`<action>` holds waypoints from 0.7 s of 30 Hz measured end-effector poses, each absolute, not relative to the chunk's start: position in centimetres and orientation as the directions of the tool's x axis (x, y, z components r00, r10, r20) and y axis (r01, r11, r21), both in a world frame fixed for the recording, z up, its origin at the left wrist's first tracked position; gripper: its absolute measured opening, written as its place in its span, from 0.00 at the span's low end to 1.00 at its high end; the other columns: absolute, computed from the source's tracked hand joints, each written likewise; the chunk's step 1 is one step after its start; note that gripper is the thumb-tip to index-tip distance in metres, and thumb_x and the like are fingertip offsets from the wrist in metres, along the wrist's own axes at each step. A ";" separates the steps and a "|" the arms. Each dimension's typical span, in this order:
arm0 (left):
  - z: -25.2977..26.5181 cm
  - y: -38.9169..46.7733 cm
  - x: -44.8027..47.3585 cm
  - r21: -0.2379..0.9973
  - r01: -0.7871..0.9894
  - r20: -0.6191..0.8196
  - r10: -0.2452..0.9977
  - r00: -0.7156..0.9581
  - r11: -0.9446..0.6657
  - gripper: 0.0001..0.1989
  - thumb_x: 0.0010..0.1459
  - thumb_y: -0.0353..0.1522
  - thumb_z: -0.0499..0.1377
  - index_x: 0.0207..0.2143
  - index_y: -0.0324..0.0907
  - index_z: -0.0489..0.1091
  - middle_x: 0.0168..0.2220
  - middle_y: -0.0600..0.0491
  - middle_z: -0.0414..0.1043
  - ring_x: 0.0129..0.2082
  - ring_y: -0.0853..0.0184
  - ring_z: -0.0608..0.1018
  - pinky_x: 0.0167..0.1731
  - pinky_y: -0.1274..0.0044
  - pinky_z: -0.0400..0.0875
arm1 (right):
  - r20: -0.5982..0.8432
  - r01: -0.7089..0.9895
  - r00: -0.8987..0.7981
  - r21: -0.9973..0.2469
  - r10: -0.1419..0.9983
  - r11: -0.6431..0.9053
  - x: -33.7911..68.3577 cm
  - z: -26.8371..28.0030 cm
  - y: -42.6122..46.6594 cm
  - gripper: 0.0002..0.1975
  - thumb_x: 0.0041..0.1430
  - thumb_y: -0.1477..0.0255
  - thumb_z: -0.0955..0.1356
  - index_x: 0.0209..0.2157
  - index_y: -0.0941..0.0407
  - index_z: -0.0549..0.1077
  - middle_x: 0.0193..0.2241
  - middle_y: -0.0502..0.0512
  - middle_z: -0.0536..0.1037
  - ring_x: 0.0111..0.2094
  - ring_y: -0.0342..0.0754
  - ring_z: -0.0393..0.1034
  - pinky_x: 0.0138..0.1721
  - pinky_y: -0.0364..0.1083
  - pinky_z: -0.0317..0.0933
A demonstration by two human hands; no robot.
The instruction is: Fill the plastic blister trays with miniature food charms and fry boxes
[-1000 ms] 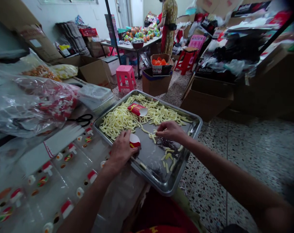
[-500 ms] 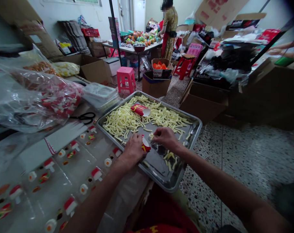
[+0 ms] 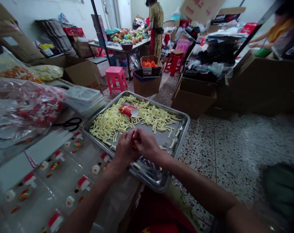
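My left hand is closed around a small red fries carton, of which only a sliver shows between my hands. My right hand is pressed against the carton, its fingers closed and bent in at the opening; what they pinch is hidden. Both hands are over the near side of a metal tray. Pale yellow fry-shaped sticks are heaped along the tray's far and left sides. A second red carton lies on its side on the heap.
Left of the tray, clear plastic packs with small toy food pieces cover the table. Black scissors and a plastic bag of red-and-white pieces lie beyond. Open cardboard boxes and a pink stool stand behind. Two other people are farther back.
My right hand has moved left from the loose sticks to the carton in my left hand. The camera view has turned to the right.
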State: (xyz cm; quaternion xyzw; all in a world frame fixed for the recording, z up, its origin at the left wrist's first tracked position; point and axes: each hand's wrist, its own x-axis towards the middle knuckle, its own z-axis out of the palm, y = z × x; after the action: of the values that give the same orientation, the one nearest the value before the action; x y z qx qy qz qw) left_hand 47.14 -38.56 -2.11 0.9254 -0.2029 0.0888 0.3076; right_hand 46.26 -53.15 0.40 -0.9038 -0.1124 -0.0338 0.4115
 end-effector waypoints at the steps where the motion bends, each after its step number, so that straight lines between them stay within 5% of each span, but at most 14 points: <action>1: -1.9 -38.5 47.2 0.540 -0.446 0.307 -0.326 0.894 -0.714 0.33 0.48 0.28 0.63 0.58 0.40 0.61 0.49 0.43 0.69 0.50 0.55 0.72 0.55 0.66 0.68 | 0.161 0.238 0.971 -0.743 0.178 -0.625 46.0 0.7 -52.8 0.11 0.56 0.79 0.66 0.40 0.54 0.70 0.31 0.50 0.78 0.31 0.48 0.70 0.33 0.43 0.59; 7: -1.5 -37.6 47.2 0.565 -0.423 0.270 -0.326 0.906 -0.709 0.38 0.49 0.34 0.68 0.62 0.46 0.60 0.54 0.45 0.68 0.55 0.54 0.71 0.58 0.64 0.66 | 0.371 0.417 0.901 -0.602 0.224 -0.681 46.5 1.2 -57.5 0.10 0.63 0.72 0.69 0.47 0.52 0.74 0.46 0.55 0.79 0.47 0.51 0.70 0.49 0.47 0.60; 11: -1.4 -37.9 47.3 0.572 -0.418 0.263 -0.324 0.909 -0.706 0.39 0.51 0.38 0.69 0.63 0.45 0.59 0.56 0.45 0.68 0.57 0.54 0.70 0.60 0.66 0.64 | 0.240 0.273 0.949 -0.295 0.206 -0.916 48.7 0.4 -64.3 0.10 0.61 0.70 0.71 0.44 0.57 0.79 0.42 0.59 0.80 0.46 0.55 0.69 0.49 0.49 0.59; 15: -1.2 -38.0 47.3 0.593 -0.457 0.327 -0.319 0.889 -0.663 0.41 0.50 0.37 0.70 0.64 0.44 0.58 0.56 0.45 0.68 0.56 0.55 0.71 0.59 0.66 0.64 | 0.094 0.269 0.961 -0.091 0.260 -0.959 49.8 -1.1 -66.8 0.09 0.63 0.69 0.69 0.38 0.57 0.81 0.36 0.59 0.80 0.41 0.53 0.69 0.45 0.48 0.57; 21: -0.9 -38.4 46.7 0.548 -0.461 0.324 -0.330 0.886 -0.698 0.40 0.49 0.35 0.71 0.63 0.43 0.60 0.53 0.46 0.69 0.53 0.55 0.73 0.56 0.66 0.67 | 0.070 0.177 0.983 -0.133 0.169 -0.975 49.6 -2.6 -65.6 0.08 0.58 0.74 0.68 0.34 0.55 0.81 0.34 0.57 0.80 0.38 0.50 0.71 0.38 0.45 0.56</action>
State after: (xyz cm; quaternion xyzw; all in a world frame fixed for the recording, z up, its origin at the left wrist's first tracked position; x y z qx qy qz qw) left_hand 46.67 -38.40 -0.88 0.9160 -0.2158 0.1009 0.3229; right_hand 49.65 -65.56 -2.63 -0.9933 -0.0872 -0.0290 0.0696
